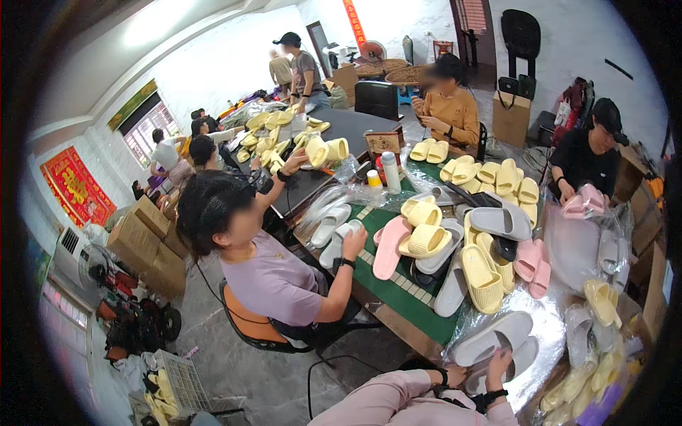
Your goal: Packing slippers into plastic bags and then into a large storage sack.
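Note:
A pair of grey slide slippers lies at the near edge of the table, on clear plastic film. The upper grey slipper lies slantwise, partly over the lower grey slipper. My left hand is at the near end of the pair, its curled fingers against the lower slipper and partly hidden. Beside it, my right hand grips that same slipper's near side with bent fingers. Both my wrists carry dark bands.
Yellow slippers, pink slippers and another grey slipper crowd the green tabletop. Bagged slippers lie at right. At left a seated co-worker handles slippers; others sit across the table. Cartons stand on the floor.

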Motion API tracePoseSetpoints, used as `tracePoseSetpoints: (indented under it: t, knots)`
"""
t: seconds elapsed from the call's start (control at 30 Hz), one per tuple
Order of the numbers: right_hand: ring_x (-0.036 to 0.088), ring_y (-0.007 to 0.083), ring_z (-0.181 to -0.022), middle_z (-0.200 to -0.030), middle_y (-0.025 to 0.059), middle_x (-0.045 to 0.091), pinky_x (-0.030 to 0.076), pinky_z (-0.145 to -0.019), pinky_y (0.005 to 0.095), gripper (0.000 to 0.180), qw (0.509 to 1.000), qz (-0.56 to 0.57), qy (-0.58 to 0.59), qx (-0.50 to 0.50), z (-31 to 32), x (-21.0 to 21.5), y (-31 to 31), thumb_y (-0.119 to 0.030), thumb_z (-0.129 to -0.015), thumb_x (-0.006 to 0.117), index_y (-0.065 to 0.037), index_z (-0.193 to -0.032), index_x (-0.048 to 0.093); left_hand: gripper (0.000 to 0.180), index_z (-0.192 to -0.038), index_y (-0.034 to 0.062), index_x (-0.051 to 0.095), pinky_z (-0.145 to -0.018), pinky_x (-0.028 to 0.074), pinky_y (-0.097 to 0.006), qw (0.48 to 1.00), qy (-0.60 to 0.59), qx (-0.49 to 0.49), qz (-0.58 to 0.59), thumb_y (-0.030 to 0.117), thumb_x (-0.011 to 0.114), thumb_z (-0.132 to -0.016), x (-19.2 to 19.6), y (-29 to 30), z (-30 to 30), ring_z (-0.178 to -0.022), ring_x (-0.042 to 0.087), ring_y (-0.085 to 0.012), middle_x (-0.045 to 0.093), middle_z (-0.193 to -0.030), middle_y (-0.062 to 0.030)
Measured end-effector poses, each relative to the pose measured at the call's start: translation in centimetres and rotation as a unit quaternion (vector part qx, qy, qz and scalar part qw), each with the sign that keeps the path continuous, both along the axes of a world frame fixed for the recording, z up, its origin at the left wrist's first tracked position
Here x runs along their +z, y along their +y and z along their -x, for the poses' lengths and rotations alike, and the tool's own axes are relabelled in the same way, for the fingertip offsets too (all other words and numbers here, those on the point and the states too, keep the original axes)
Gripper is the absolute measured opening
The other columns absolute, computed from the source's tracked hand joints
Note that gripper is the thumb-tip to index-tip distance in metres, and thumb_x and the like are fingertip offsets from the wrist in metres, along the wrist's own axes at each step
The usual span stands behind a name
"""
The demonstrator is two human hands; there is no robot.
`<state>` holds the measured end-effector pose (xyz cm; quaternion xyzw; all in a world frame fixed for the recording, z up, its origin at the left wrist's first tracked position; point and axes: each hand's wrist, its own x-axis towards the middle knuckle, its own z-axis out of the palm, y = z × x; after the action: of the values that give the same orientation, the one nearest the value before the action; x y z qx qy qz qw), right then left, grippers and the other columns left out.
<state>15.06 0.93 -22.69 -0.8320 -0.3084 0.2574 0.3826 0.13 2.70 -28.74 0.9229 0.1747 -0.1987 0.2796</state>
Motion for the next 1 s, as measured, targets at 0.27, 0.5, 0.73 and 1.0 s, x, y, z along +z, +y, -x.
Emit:
tracePoseSetpoints:
  t: [0.27,0.5,0.73,1.0]
  knots:
    - [0.043,0.0190,-0.105,-0.116,0.0116,0.047,0.032,-0.092,0.0288,0.037,0.966,-0.222,0.134,0.017,-6.6,5.4,-8.1,-0.015,-0.089,0.053,0.004,-0.119,0.044,0.069,-0.128,-0.0008,0.040,-0.108,0.017,-0.042,0.989,-0.121,0.038,-0.078,0.030,0.058,-0.068,0.4,-1.3,0.5,-0.133,0.018,-0.0361,0.017,-0.143,-0.0243]
    - [0.055,0.0143,-0.091,-0.098,0.0070,0.062,0.041,-0.081,0.0266,0.028,0.966,-0.075,0.095,0.230,-9.4,11.3,-12.4,-0.006,-0.083,0.051,0.004,-0.109,0.056,0.046,-0.115,0.0050,0.053,-0.098,0.034,-0.039,0.966,-0.164,0.046,-0.196,0.020,0.057,-0.072,1.5,-1.3,1.0,-0.124,0.035,-0.0286,0.039,-0.131,-0.0154]
    - [0.055,0.0220,-0.094,-0.105,0.0102,0.059,0.039,-0.085,0.0380,0.042,0.931,-0.008,0.261,0.254,-12.7,9.4,-17.5,-0.023,-0.079,0.058,-0.002,-0.115,0.052,0.017,-0.091,0.0072,0.055,-0.078,0.043,-0.035,0.957,-0.170,0.040,-0.231,0.016,0.052,-0.076,3.7,-1.3,-0.2,-0.098,0.049,-0.0220,0.052,-0.098,-0.0070]
    - [0.057,0.0147,-0.095,-0.107,0.0095,0.061,0.044,-0.083,0.0261,0.028,0.890,0.016,0.367,0.271,-11.0,9.9,-19.9,-0.010,-0.086,0.052,0.005,-0.108,0.058,0.042,-0.101,0.0038,0.054,-0.084,0.040,-0.041,0.903,-0.373,0.203,0.062,0.009,0.064,-0.061,7.2,-0.9,-3.0,-0.096,0.050,-0.0352,0.054,-0.099,-0.0159]
